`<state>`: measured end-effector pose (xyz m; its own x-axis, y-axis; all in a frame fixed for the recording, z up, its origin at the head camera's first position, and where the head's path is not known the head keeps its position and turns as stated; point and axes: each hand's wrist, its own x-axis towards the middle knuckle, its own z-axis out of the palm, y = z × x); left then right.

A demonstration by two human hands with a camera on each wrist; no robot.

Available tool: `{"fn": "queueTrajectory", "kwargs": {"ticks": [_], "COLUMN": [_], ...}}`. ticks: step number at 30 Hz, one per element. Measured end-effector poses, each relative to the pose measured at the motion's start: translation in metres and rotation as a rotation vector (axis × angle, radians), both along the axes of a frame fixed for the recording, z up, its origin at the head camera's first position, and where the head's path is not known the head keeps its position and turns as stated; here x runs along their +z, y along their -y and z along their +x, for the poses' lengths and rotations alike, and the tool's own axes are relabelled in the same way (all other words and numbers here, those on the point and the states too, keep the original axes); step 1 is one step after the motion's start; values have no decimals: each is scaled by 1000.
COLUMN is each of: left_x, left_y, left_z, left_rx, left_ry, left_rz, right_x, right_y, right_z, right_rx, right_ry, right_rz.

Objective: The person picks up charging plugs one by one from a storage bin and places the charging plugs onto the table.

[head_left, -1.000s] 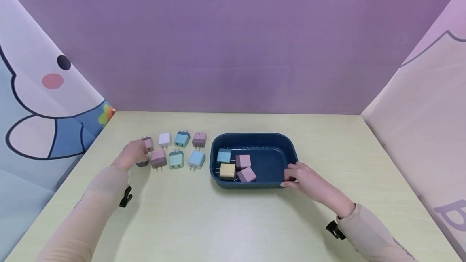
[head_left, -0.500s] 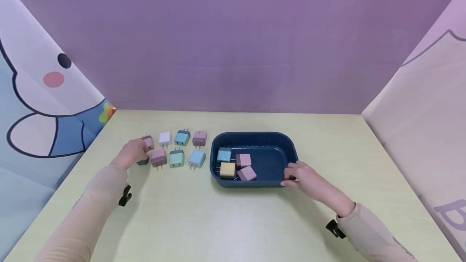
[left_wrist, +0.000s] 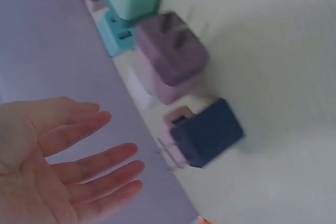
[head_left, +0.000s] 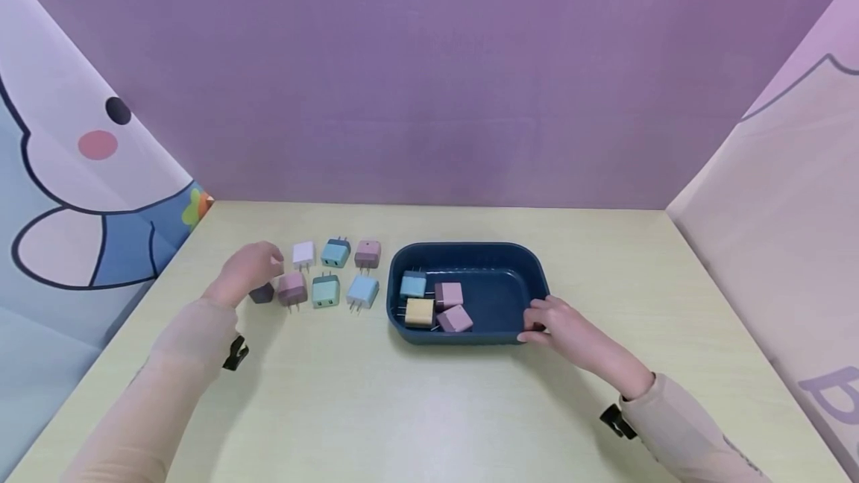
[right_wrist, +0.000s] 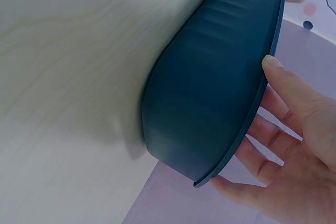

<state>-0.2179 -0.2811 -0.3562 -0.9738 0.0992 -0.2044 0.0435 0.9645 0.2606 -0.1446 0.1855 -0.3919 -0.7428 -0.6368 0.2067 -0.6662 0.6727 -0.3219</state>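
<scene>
My left hand (head_left: pixel 250 270) hovers above the left end of two rows of plug-in USB chargers. In the left wrist view its fingers (left_wrist: pixel 113 195) are loosely extended and hold nothing. Closest to it are a dark navy charger (left_wrist: pixel 209 134) and a pink one with metal prongs (left_wrist: pixel 172 140); from the head the hand covers the pink one. My right hand (head_left: pixel 560 326) grips the right front corner of a dark blue plastic tray (head_left: pixel 496 338), thumb and fingers on the rim. Inside the tray's left half lie a yellow charger (head_left: pixel 420 312), a blue one (head_left: pixel 412 285) and two pink ones (head_left: pixel 449 296).
Beside the tray sit a mauve charger (head_left: pixel 291 289), a mint one (head_left: pixel 325 291), a light blue one (head_left: pixel 363 292), a white one (head_left: pixel 303 254), a teal one (head_left: pixel 335 253) and a pink one (head_left: pixel 367 254). A purple backdrop (head_left: pixel 429 95) rises behind the pale table (head_left: pixel 429 408).
My left hand has risen slightly and moved a little right, leaving the navy charger more exposed and hiding the pink one. The right hand and tray stay put.
</scene>
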Motion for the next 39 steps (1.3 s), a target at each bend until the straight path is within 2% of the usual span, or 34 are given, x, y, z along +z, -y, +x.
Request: {"fn": "queueTrajectory", "kwargs": {"ticks": [3,8,17,26,34,39], "left_x": [6,14,25,29,27,26], "left_y": [-10,-26,-59,-102,-132,-150], "left_z": [2,2,4,-2,-9,-12], "left_rx": [-8,-31,-104,-194,-258,-339], "left_ry": [-5,-19,-59,-93,-66,-34], "left_rz": [22,3,18,17,-7,-35], "right_x": [0,0,0,-1,-1,-1], "right_y": [0,0,0,1,1,0], "right_z": [0,1,0,-1,-2,-2], "right_rx": [0,2,2,12,13,12], "right_ry": [4,7,-3,-18,-14,-13], "right_rz": [2,-2,1,-7,-12,-9]}}
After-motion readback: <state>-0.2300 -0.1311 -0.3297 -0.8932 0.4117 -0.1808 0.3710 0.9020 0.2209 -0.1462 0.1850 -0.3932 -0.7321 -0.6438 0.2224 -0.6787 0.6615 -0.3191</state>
